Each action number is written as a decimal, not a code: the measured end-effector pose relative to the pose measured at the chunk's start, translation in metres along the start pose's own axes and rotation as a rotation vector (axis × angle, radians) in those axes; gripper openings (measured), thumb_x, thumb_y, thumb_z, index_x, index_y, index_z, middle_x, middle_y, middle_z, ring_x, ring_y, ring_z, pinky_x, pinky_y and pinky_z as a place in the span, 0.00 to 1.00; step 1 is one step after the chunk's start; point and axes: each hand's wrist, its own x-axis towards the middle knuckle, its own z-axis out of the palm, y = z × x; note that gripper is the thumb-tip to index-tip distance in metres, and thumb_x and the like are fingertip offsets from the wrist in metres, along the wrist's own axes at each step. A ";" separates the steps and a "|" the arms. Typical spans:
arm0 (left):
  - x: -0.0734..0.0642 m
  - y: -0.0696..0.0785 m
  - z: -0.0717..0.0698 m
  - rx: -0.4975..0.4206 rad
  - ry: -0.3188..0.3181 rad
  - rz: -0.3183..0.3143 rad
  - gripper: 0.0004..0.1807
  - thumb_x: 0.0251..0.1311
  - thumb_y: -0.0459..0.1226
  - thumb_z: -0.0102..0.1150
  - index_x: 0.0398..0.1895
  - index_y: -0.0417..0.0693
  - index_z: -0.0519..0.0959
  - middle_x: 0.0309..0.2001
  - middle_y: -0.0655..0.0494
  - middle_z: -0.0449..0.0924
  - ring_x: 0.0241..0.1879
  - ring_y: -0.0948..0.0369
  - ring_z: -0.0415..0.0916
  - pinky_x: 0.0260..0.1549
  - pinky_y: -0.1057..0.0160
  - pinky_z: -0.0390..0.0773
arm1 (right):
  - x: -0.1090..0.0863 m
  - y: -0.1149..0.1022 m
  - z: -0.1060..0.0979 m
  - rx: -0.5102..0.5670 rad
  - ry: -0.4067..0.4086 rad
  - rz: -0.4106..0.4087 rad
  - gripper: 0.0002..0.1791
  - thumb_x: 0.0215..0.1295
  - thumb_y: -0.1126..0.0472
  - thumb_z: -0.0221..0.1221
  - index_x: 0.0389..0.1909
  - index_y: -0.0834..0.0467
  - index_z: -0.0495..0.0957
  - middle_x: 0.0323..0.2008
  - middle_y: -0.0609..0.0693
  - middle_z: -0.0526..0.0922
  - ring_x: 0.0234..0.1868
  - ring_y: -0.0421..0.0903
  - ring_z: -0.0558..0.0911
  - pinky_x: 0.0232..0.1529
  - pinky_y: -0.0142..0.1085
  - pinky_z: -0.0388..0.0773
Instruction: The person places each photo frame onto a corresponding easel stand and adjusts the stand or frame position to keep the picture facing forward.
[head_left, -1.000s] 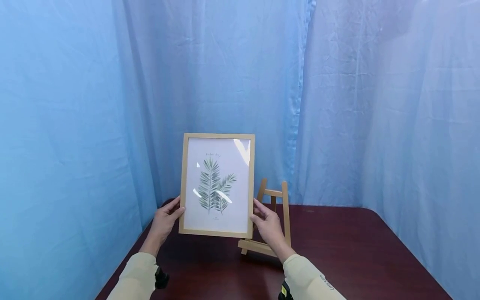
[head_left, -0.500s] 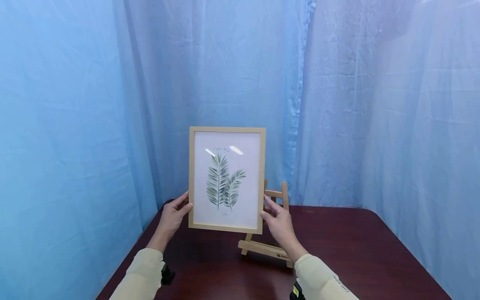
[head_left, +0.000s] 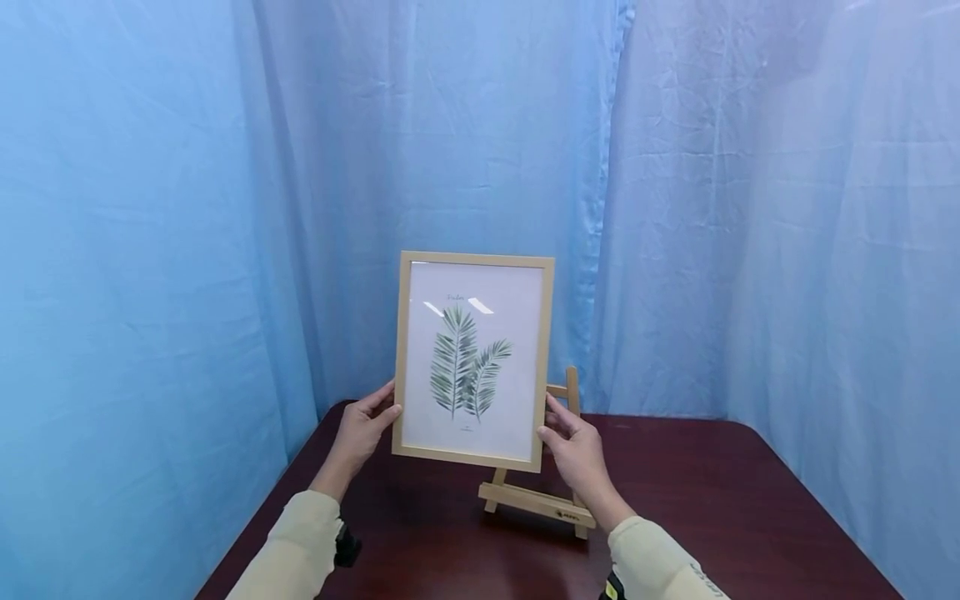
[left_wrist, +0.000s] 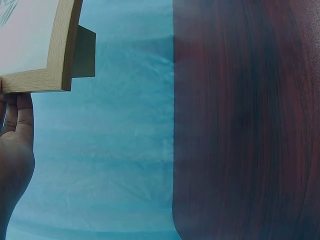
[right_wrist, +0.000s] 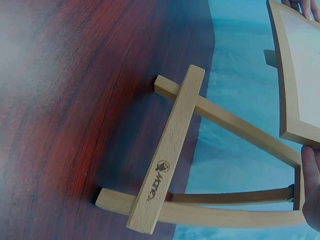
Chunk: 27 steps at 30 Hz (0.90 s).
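A wood-framed picture of green palm leaves is held upright in the air between both hands. My left hand pinches its left side, thumb in front and fingers behind. On the opposite side my right hand grips the frame in the same way. Behind the picture stands a small wooden easel, partly hidden by it. In the right wrist view, the easel's ledge carries a printed logo, and the frame's lower edge is apart from it. A flap juts from the picture's back in the left wrist view.
The easel stands on a dark red wooden table with rounded far corners. Blue curtains hang behind the table and along both sides.
Both hands have carried the picture to the right and slightly up, so it now covers more of the easel. The easel itself stays in place.
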 end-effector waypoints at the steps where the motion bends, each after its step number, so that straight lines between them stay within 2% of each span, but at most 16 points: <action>1: 0.001 -0.001 -0.001 -0.003 -0.005 0.003 0.26 0.66 0.28 0.60 0.68 0.36 0.70 0.57 0.35 0.77 0.48 0.65 0.76 0.43 0.74 0.76 | -0.001 -0.001 0.001 -0.003 0.004 0.008 0.30 0.67 0.71 0.61 0.70 0.56 0.70 0.51 0.62 0.82 0.48 0.52 0.83 0.38 0.32 0.82; 8: 0.008 -0.005 -0.004 -0.054 -0.044 0.006 0.27 0.64 0.26 0.60 0.67 0.36 0.71 0.56 0.34 0.78 0.46 0.66 0.77 0.43 0.73 0.77 | -0.008 -0.006 0.003 -0.054 0.038 0.018 0.30 0.67 0.70 0.61 0.70 0.56 0.70 0.52 0.62 0.82 0.50 0.53 0.82 0.38 0.31 0.81; 15: 0.008 -0.005 0.006 -0.069 -0.073 0.034 0.26 0.65 0.27 0.60 0.67 0.35 0.71 0.56 0.34 0.78 0.48 0.61 0.78 0.42 0.72 0.77 | -0.011 -0.001 -0.007 -0.055 0.042 0.005 0.30 0.67 0.70 0.61 0.70 0.59 0.69 0.52 0.65 0.81 0.49 0.52 0.82 0.37 0.32 0.82; 20: 0.008 -0.007 0.014 -0.066 -0.072 0.053 0.26 0.64 0.26 0.60 0.66 0.33 0.71 0.54 0.34 0.79 0.47 0.61 0.78 0.42 0.72 0.77 | -0.011 0.002 -0.013 -0.056 0.057 0.004 0.30 0.66 0.71 0.61 0.69 0.60 0.70 0.51 0.65 0.82 0.46 0.47 0.83 0.35 0.33 0.82; 23: 0.009 -0.007 0.018 -0.064 -0.075 0.051 0.26 0.64 0.26 0.61 0.66 0.33 0.71 0.54 0.34 0.79 0.47 0.61 0.78 0.42 0.73 0.77 | -0.011 0.003 -0.016 -0.061 0.067 0.013 0.30 0.66 0.72 0.61 0.69 0.60 0.70 0.51 0.65 0.82 0.44 0.45 0.82 0.36 0.35 0.83; 27: 0.009 -0.006 0.023 -0.058 -0.080 0.033 0.26 0.64 0.26 0.60 0.66 0.35 0.71 0.55 0.35 0.79 0.49 0.58 0.77 0.43 0.73 0.77 | -0.012 0.003 -0.021 -0.073 0.069 0.037 0.31 0.67 0.70 0.61 0.70 0.57 0.69 0.53 0.64 0.80 0.48 0.48 0.82 0.39 0.32 0.82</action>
